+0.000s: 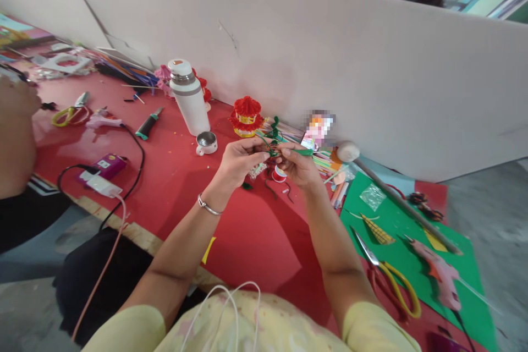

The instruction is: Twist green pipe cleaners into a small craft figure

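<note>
My left hand is closed, thumb and fingers pinching a green pipe cleaner piece with thin, twisted stems. Its curled fuzzy part rises above my fingertips. Opposite it, my right hand is also closed, gripping the same bundle from the right, and a smooth green strip sticks out past its fingers. Both sets of fingertips nearly meet, so the exact joint between them is hidden. Just below lies a spool of red thread. Behind my hands stands a red and yellow lantern-like ornament.
A white flask and its cup stand left of my hands. On the green sheet at right lie scissors, a pink glue gun and a mallet. Another person's arm rests at far left. A phone leans on the partition.
</note>
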`<control>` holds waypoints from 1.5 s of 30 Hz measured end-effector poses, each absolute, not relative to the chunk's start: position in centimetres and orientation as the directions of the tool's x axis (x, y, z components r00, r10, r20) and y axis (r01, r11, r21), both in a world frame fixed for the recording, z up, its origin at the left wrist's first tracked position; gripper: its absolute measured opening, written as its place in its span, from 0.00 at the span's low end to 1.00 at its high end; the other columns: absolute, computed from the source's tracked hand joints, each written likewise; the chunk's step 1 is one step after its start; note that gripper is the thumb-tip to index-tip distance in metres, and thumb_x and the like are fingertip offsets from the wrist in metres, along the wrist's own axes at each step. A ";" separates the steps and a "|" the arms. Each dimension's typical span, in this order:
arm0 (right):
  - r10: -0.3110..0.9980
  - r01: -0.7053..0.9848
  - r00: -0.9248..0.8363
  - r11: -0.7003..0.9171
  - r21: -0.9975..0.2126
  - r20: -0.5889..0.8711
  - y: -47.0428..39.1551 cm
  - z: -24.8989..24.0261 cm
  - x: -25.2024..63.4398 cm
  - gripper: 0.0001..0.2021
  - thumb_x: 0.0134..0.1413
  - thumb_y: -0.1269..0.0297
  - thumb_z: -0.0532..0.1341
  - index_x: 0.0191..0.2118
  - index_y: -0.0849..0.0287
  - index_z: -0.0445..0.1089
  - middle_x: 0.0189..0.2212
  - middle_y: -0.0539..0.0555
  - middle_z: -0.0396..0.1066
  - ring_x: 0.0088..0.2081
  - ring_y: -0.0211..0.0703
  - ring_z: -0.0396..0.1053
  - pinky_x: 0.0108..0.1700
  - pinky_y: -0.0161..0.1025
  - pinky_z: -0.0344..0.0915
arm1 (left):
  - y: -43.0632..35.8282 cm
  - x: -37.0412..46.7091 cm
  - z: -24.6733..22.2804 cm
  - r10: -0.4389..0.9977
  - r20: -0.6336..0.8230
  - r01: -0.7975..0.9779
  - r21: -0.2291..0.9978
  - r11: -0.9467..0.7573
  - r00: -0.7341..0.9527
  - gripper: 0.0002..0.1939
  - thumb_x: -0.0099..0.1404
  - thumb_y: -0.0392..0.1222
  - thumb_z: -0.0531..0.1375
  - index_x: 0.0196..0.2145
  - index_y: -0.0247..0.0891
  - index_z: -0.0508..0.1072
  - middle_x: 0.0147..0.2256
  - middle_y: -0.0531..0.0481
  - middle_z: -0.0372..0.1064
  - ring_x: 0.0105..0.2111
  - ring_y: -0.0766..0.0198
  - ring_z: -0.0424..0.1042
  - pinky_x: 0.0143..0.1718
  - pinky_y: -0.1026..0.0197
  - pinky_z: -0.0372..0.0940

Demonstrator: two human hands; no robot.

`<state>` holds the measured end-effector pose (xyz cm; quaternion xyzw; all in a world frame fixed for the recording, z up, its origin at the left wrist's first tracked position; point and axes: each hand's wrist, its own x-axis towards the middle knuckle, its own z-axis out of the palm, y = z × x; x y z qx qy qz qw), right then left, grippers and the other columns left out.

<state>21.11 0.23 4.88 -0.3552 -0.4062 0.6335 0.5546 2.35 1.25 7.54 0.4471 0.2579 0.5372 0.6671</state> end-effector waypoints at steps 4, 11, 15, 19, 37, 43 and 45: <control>0.995 -0.479 -0.094 -0.027 -0.877 0.021 0.2 5.2 20.7 0.19 0.35 0.55 0.82 0.33 0.55 0.80 0.22 0.46 0.77 0.24 0.34 0.74 0.22 0.28 0.67 | 1.3 2.3 7.4 0.952 0.146 -0.459 0.888 -0.006 0.270 0.17 0.46 0.34 0.78 0.37 0.37 0.88 0.28 0.51 0.78 0.28 0.69 0.72 0.30 0.65 0.67; 0.998 -0.463 -0.055 0.013 -0.886 0.043 0.3 5.3 19.9 0.19 0.37 0.52 0.82 0.32 0.55 0.78 0.22 0.45 0.76 0.23 0.32 0.72 0.22 0.27 0.66 | 1.7 2.0 6.6 0.942 0.196 -0.418 0.906 -0.068 0.272 0.15 0.52 0.40 0.79 0.39 0.38 0.88 0.32 0.49 0.80 0.32 0.66 0.76 0.35 0.63 0.72; 0.999 -0.431 -0.024 0.027 -0.902 0.042 0.2 5.5 19.7 0.20 0.38 0.51 0.82 0.32 0.55 0.77 0.22 0.44 0.75 0.23 0.31 0.72 0.23 0.28 0.66 | 1.9 1.9 6.4 0.950 0.203 -0.392 0.915 -0.097 0.238 0.15 0.52 0.40 0.79 0.39 0.40 0.88 0.32 0.49 0.80 0.30 0.67 0.75 0.32 0.64 0.71; 0.999 -0.430 0.005 0.040 -0.902 0.041 0.0 5.8 19.8 0.21 0.37 0.50 0.82 0.32 0.56 0.76 0.21 0.44 0.74 0.23 0.31 0.71 0.23 0.28 0.64 | 1.9 1.9 6.4 0.948 0.189 -0.392 0.917 -0.077 0.256 0.16 0.51 0.40 0.79 0.40 0.40 0.88 0.37 0.46 0.83 0.34 0.63 0.79 0.35 0.61 0.73; 0.994 -0.549 -0.106 -0.089 -0.831 -0.037 0.3 5.0 20.4 0.18 0.36 0.55 0.81 0.31 0.57 0.79 0.22 0.46 0.75 0.23 0.31 0.70 0.20 0.26 0.64 | 1.9 1.3 6.7 0.902 0.003 -0.424 0.883 0.200 0.433 0.16 0.52 0.39 0.78 0.41 0.39 0.88 0.31 0.48 0.80 0.22 0.71 0.70 0.20 0.66 0.61; 0.990 -0.527 -0.130 -0.113 -0.842 -0.051 0.2 5.2 20.6 0.17 0.33 0.56 0.81 0.29 0.56 0.78 0.22 0.47 0.76 0.21 0.32 0.69 0.19 0.27 0.62 | 2.2 1.2 6.2 0.866 -0.002 -0.422 0.873 0.246 0.501 0.16 0.54 0.39 0.78 0.41 0.40 0.87 0.32 0.47 0.81 0.24 0.67 0.74 0.20 0.65 0.64; 0.992 -0.495 -0.126 -0.089 -0.864 -0.030 0.0 5.5 20.7 0.17 0.33 0.56 0.81 0.29 0.56 0.79 0.22 0.47 0.77 0.22 0.32 0.69 0.20 0.28 0.63 | 2.2 1.2 6.1 0.865 0.002 -0.425 0.872 0.245 0.501 0.16 0.54 0.39 0.78 0.41 0.41 0.88 0.31 0.48 0.81 0.23 0.68 0.73 0.20 0.65 0.65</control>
